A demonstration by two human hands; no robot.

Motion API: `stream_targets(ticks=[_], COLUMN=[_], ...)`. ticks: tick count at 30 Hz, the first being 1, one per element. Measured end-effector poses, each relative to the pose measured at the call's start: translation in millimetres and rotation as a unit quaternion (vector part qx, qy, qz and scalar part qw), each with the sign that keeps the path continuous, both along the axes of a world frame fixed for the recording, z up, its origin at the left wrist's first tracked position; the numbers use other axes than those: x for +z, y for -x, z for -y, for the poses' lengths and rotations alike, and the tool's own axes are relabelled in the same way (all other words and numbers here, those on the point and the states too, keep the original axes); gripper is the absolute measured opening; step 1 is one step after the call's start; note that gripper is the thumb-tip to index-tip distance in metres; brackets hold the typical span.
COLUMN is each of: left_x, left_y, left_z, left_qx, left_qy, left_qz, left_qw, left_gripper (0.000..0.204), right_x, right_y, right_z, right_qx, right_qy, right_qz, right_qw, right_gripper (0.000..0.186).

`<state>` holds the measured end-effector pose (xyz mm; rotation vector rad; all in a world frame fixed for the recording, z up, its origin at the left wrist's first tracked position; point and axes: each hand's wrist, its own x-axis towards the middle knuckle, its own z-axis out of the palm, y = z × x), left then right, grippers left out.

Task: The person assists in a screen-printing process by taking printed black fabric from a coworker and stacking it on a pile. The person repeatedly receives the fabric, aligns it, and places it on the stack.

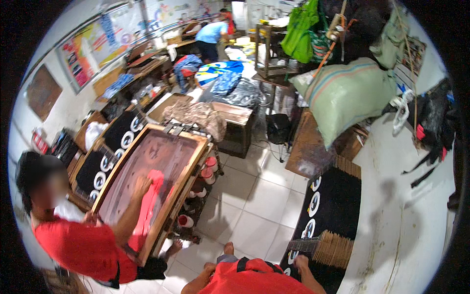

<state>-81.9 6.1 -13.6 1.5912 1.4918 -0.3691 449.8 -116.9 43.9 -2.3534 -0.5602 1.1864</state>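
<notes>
My left hand (209, 268) hangs low beside my red shirt, near my thigh. Its fingers are too small and turned away to read. On the right, my right hand (301, 263) is curled closed next to the black printed panels (313, 201), which carry white round motifs. What its fingers hold, if anything, is hidden. Just beyond that hand lies a wire rack (302, 246), with a row of thin brown slats (334, 249) beside it.
At left, a co-worker in red leans over a wood-framed printing screen (205, 142) streaked with red ink. Red-and-white tubs (207, 175) stand beneath it. White floor tiles (249, 210) lie ahead. A bulging pale green sack (350, 98) rests at right. Other people bend over tables behind.
</notes>
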Motion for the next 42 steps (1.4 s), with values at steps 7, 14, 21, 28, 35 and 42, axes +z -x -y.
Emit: stream_targets(ticks=[7, 14, 21, 28, 35, 42], left_x=[30.0, 60.1, 39.0, 25.4, 53.6, 117.1], left_y=[-0.8, -2.8, 2.6, -29.0, 40.7, 261.7], left_z=[-113.9, -160.2, -132.1, -88.2, -81.0, -57.1], left_qx=[0.332, 0.347, 0.196, 0.046, 0.386, 0.699], left_qy=[0.115, 0.137, 0.214, 0.027, -0.068, -0.349], left_qz=[0.198, 0.177, 0.1, 0.154, 0.106, -0.172], left_qw=[0.915, 0.911, 0.952, 0.987, 0.914, 0.6], left_gripper=[0.027, 0.017, 0.016, 0.02, 0.018, 0.03], right_x=[60.7, 47.1, -2.1, -28.8, -15.9, 54.4], right_y=[107.1, 134.1, 106.7, 90.5, 53.7, 120.1], right_z=[-112.3, -65.1, 39.5, 53.5, -10.7, -185.7], right_qx=[-0.045, -0.007, -0.104, 0.023, 0.04, 0.309], right_qy=[-0.199, -0.012, 0.099, 0.018, 0.036, -0.106], right_qz=[-0.095, -0.029, -0.091, 0.051, -0.005, -0.069], right_qw=[0.974, 0.999, 0.986, 0.998, 0.999, 0.943], right_gripper=[0.009, 0.018, 0.019, 0.015, 0.011, 0.016])
